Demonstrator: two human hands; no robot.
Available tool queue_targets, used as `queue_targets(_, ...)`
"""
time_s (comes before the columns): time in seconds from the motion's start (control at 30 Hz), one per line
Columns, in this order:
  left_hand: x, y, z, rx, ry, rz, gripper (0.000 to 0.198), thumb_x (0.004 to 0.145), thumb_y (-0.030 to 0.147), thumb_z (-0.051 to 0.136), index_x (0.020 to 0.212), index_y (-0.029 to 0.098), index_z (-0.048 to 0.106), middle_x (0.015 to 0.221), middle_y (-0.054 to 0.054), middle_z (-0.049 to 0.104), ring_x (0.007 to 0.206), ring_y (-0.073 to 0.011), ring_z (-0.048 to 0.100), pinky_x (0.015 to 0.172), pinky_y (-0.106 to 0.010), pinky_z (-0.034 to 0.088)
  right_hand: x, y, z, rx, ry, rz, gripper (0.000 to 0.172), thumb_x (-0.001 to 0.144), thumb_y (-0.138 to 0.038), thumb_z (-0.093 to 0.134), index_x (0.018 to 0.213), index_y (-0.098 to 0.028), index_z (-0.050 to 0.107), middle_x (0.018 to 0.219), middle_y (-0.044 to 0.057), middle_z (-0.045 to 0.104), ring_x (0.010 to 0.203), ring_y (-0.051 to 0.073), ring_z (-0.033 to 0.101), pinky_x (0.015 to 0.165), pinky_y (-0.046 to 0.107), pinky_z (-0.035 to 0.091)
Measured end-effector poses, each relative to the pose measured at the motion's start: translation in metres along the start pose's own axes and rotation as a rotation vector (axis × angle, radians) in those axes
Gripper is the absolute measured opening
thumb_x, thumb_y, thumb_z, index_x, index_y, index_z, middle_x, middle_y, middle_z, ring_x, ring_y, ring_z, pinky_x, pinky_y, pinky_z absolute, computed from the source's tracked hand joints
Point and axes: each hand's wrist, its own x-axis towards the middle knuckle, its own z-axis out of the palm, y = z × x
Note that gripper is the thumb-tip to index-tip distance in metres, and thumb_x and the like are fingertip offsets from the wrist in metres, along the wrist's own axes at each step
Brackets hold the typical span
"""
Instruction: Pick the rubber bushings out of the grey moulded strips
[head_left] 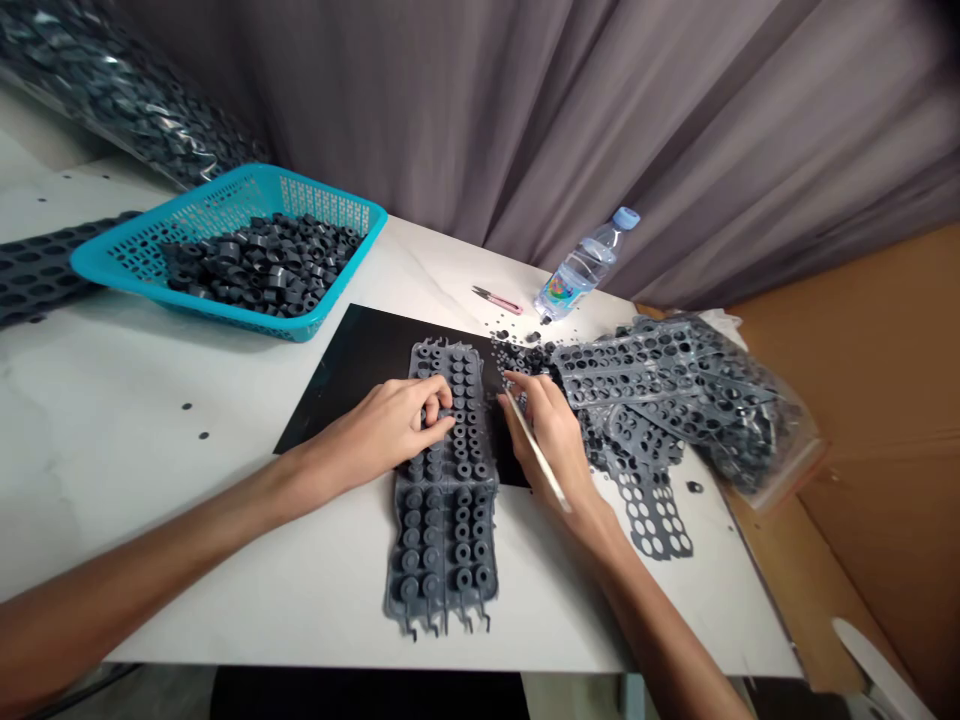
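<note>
A grey rubber sheet (444, 520) studded with rows of small ring-shaped parts lies lengthwise on a black mat (352, 370) in front of me. My left hand (386, 428) rests on the sheet's upper left part, fingers curled and pinching one of the rings. My right hand (551, 435) sits at the sheet's right edge, closed round a thin light-coloured stick (536, 452) whose tip points at the top rows. Small loose rings (517, 352) are scattered just beyond my right fingers.
A turquoise basket (225, 250) of dark rings stands at the back left. Punched-out grey sheets (660, 390) pile up on the right, partly in a clear bag. A water bottle (585, 265) and small pink snips (496, 298) lie behind. Another holed sheet (34, 270) is far left.
</note>
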Motion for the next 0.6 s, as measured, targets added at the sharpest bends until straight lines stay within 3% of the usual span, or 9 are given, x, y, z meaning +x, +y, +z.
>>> queue_targets(0.1, 0.000, 0.000, -0.003, -0.071, -0.060, -0.078, 0.017, 0.099, 0.034, 0.056, 0.109, 0.023, 0.065, 0.081, 0.004, 0.067, 0.046, -0.0082, 0.055, 0.048, -0.022, 0.043, 0.001, -0.008, -0.007, 0.195, -0.080, -0.058, 0.021, 0.105, -0.041, 0.057, 0.117, -0.025, 0.064, 0.104, 0.006, 0.068, 0.087, 0.021, 0.062, 0.080, 0.034, 0.051)
queue_targets(0.2, 0.001, -0.001, -0.001, -0.053, -0.031, -0.048, 0.017, 0.098, 0.034, 0.059, 0.107, 0.023, 0.068, 0.081, 0.003, 0.067, 0.047, -0.0082, 0.056, 0.045, -0.020, 0.040, 0.001, -0.018, -0.012, 0.229, -0.166, -0.106, 0.018, 0.103, -0.042, 0.062, 0.104, -0.025, 0.068, 0.098, 0.004, 0.069, 0.087, 0.021, 0.061, 0.079, 0.033, 0.049)
queue_targets(0.33, 0.002, -0.001, 0.003, -0.001, 0.037, 0.005, 0.014, 0.096, 0.032, 0.063, 0.104, 0.023, 0.070, 0.075, 0.004, 0.064, 0.051, -0.0089, 0.055, 0.048, -0.020, 0.038, 0.001, -0.021, -0.014, 0.207, -0.204, -0.139, 0.019, 0.104, -0.042, 0.060, 0.104, -0.024, 0.067, 0.097, 0.005, 0.069, 0.090, 0.022, 0.060, 0.080, 0.033, 0.048)
queue_targets(0.6, 0.001, -0.002, 0.005, 0.011, 0.058, 0.002, 0.012, 0.096, 0.031, 0.065, 0.103, 0.023, 0.070, 0.071, 0.006, 0.062, 0.055, -0.0098, 0.056, 0.056, -0.022, 0.039, 0.002, -0.015, -0.010, 0.119, -0.244, -0.193, 0.019, 0.106, -0.042, 0.057, 0.104, -0.024, 0.065, 0.097, 0.004, 0.070, 0.090, 0.023, 0.060, 0.079, 0.034, 0.048)
